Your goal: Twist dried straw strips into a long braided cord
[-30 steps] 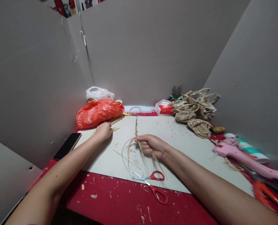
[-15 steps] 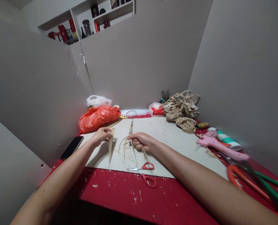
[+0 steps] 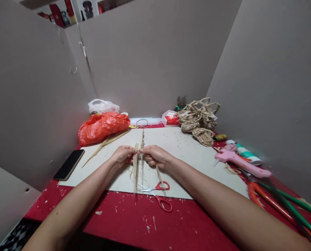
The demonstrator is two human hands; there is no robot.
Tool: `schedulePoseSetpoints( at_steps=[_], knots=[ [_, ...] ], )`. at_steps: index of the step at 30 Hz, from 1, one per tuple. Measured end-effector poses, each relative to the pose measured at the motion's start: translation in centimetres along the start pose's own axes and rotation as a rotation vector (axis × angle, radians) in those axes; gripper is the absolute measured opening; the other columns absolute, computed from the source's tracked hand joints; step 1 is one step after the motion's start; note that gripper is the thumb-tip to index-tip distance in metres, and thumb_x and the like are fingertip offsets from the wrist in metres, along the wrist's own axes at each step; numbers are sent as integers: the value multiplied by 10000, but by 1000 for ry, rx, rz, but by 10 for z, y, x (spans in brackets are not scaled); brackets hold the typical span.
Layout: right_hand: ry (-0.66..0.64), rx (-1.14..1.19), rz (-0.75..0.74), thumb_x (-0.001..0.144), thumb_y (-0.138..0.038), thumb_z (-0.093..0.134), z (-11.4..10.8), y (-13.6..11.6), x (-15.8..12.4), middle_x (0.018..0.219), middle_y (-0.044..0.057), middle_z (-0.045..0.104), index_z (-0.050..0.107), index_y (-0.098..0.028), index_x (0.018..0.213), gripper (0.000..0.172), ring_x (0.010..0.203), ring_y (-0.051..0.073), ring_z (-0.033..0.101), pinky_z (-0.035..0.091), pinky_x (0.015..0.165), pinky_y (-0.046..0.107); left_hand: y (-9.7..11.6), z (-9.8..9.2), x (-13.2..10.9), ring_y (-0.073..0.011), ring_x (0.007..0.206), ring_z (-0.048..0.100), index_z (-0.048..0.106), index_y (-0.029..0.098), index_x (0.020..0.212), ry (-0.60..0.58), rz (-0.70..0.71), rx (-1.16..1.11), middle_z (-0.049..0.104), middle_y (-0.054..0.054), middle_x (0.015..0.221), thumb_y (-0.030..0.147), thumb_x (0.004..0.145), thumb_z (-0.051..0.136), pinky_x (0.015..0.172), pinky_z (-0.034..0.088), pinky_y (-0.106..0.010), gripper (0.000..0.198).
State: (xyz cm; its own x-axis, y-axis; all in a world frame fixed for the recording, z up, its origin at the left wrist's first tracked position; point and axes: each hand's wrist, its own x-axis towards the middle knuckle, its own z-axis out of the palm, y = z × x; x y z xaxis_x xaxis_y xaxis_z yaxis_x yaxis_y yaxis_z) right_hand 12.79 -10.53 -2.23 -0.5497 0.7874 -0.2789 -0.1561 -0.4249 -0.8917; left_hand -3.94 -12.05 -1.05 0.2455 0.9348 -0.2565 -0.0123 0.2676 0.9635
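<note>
My left hand (image 3: 123,155) is closed on a pale straw strip (image 3: 135,170) that hangs down toward the table's front. My right hand (image 3: 154,156) pinches the lower end of a thin plaited straw cord (image 3: 142,137) that runs away from me across the beige board (image 3: 181,146); loose straw strands hang below it. The two hands meet, almost touching, over the middle of the board. Red-handled scissors (image 3: 160,193) lie just below the hands at the board's front edge.
An orange plastic bag (image 3: 103,126) and a white bag sit at the back left, a black phone (image 3: 68,164) at the left. A pile of woven straw pieces (image 3: 198,120) lies back right, a pink glue gun (image 3: 240,161) and long tools to the right. Cardboard walls enclose the red table.
My left hand picked a straw strip from near the orange bag and brought it right to my right hand. The right hand stayed on the plaited cord.
</note>
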Motion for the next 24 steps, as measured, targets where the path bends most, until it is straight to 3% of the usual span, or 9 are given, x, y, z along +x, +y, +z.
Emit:
schedulePoseSetpoints(
  at_steps=[3, 6, 17, 24],
  knots=[
    [52, -17, -20, 708, -215, 612, 2, 2, 0, 363, -124, 238, 522, -134, 681, 123, 316, 9, 138, 86, 313, 135, -3, 0, -1, -31, 361, 374, 577, 97, 662, 22, 1, -28, 393, 70, 411, 229, 591, 678, 425, 370, -181, 181],
    [98, -38, -37, 696, -240, 622, 4, 4, 0, 357, -120, 252, 494, -151, 644, 164, 308, 12, 150, 89, 309, 145, -4, 0, -2, -40, 361, 400, 517, 125, 601, 33, -1, -7, 438, 54, 424, 231, 575, 679, 407, 361, -182, 195],
    [148, -120, -90, 670, -264, 641, 9, 9, -2, 358, -100, 276, 397, -181, 520, 298, 300, 13, 178, 96, 314, 179, -9, 7, -4, -59, 370, 425, 499, 147, 617, 117, 28, 143, 478, 35, 451, 213, 663, 612, 411, 380, -204, 138],
    [182, -154, -98, 687, -247, 608, 10, 9, -2, 328, -94, 287, 392, -187, 502, 290, 279, 20, 189, 95, 318, 189, -15, 10, -3, -57, 358, 393, 505, 141, 615, 139, 189, 140, 450, 49, 419, 199, 650, 614, 393, 303, -196, 128]
  ],
)
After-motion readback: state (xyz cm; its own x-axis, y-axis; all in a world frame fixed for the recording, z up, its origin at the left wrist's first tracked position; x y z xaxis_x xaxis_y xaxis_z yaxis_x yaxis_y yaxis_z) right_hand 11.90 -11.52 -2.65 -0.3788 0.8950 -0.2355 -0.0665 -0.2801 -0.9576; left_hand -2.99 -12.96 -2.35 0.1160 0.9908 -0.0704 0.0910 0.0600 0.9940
